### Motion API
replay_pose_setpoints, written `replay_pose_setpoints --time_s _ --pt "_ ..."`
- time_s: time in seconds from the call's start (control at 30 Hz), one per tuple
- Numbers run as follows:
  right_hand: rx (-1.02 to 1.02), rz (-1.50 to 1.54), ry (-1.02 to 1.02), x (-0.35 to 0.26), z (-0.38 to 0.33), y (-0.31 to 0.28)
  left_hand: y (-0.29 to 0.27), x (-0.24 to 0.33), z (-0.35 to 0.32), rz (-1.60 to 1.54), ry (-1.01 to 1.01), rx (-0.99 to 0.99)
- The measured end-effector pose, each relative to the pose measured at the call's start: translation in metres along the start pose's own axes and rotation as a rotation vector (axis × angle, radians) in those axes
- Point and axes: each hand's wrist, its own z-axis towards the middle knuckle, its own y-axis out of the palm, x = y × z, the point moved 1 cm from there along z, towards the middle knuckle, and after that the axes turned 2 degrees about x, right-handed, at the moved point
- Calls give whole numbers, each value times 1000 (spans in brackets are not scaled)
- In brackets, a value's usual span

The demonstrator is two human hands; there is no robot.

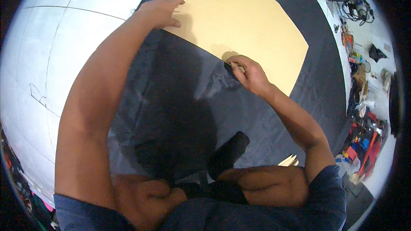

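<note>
A large pale-yellow sheet of card or stiff paper (239, 13) lies flat on a wide black cloth (171, 102). My left hand (158, 12) rests at the sheet's left corner, thumb and fingers apart. A few short dark lines show on the sheet between them. At the middle of the sheet's near edge, my right hand (251, 75) is closed in a pinch. Something small may be between its fingertips, but they hide it. Shadows of both hands fall on the sheet.
Yellow folded pieces (290, 161) lie by my right knee. White tiled floor (34, 55) borders the cloth on the left. Along the right side are a tangled black cable (355, 6), a black bag (376, 53) and a heap of coloured odds and ends (364, 145).
</note>
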Motion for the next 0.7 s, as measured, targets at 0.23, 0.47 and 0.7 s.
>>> replay_pose_setpoints --time_s 0.23,0.47,0.7 --pt "-2 14 -48 -7 6 0 -6 6 3 89 -55 -68" --pt "34 43 101 24 -45 -11 -8 13 2 178 -52 -84" --pt "59 54 49 25 -48 -12 -15 30 1 344 -92 -80"
